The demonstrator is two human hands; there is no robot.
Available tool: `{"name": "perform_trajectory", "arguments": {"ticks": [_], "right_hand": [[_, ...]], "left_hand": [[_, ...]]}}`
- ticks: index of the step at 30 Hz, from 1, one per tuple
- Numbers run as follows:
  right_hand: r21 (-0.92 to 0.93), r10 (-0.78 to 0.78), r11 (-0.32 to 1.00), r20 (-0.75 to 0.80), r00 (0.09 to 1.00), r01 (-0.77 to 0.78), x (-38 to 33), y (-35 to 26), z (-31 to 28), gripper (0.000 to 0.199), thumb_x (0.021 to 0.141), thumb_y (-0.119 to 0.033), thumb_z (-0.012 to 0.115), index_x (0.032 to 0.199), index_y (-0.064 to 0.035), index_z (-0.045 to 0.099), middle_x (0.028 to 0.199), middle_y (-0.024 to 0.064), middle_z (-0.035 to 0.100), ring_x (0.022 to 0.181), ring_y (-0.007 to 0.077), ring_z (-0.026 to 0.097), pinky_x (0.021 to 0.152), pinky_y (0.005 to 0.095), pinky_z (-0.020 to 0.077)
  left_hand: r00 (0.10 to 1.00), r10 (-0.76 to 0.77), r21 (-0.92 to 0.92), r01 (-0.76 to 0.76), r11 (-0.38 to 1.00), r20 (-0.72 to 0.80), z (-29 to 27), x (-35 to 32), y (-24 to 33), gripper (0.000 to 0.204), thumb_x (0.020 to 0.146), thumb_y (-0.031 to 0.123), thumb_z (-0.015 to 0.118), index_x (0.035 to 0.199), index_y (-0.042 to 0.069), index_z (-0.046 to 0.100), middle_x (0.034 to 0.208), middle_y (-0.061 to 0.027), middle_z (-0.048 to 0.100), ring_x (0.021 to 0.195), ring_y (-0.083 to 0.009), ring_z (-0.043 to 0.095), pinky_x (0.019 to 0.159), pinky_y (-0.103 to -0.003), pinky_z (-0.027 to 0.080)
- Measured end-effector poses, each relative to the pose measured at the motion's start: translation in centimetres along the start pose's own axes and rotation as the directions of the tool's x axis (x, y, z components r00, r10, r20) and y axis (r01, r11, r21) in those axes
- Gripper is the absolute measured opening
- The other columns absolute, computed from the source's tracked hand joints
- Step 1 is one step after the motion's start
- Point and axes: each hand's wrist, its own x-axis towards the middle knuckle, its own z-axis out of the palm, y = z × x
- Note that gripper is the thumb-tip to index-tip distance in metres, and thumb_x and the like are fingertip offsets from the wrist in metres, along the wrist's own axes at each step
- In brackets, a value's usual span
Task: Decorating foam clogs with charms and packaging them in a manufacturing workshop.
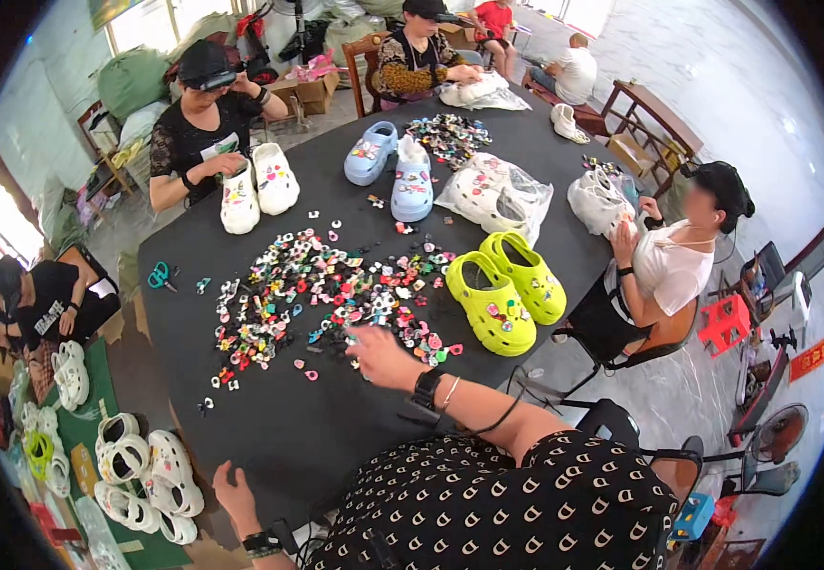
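My right hand (388, 360) reaches over the near edge of a wide pile of small colourful shoe charms (284, 285) on the dark table. Its fingers are stretched out and apart, and I see nothing held in them. Near the table's front left edge, my left hand (235, 496) is raised with its fingers apart, holding nothing. To the right of the pile stand two lime-green clogs (492, 304), decorated with charms. Further back are two light-blue clogs (412, 180), also with charms on them.
Across the table (269, 427), a person handles white clogs (275, 179); others work at the back and right. Bagged white clogs (497, 195) and a second charm pile (450, 140) lie further back. Teal scissors (160, 275) rest at left. More white clogs (172, 475) lie lower left.
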Motion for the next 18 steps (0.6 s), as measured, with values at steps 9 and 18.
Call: {"name": "perform_trajectory", "arguments": {"ticks": [9, 18], "right_hand": [[-0.363, 0.315, 0.745, -0.548, 0.775, -0.559, -4.7, 14.6, -18.3, 0.03, 0.081, -0.031, 0.066, 0.085, -0.0014, 0.062, 0.085, 0.0199, 0.063, 0.084, 0.0402, 0.059, 0.072, 0.052, 0.0445], [-0.585, 0.798, 0.469, -0.04, 0.601, -0.662, -6.0, 18.2, -21.4, 0.075, 0.057, -0.054, 0.08, 0.11, -0.0045, 0.063, 0.114, 0.0153, 0.065, 0.107, 0.0331, 0.061, 0.092, 0.0625, 0.0367]], "left_hand": [[0.973, 0.232, 0.079, -0.233, 0.969, 0.02, 2.8, -1.8, 8.3, 0.027, 0.078, 0.011, 0.068, 0.104, 0.004, 0.065, 0.11, -0.0172, 0.063, 0.107, -0.0355, 0.056, 0.094, -0.044, 0.043], [0.974, 0.227, 0.031, -0.227, 0.974, -0.019, 4.3, -3.3, 14.3, 0.024, 0.076, 0.012, 0.069, 0.099, 0.005, 0.067, 0.105, -0.0171, 0.065, 0.104, -0.035, 0.059, 0.094, -0.044, 0.046]]}}
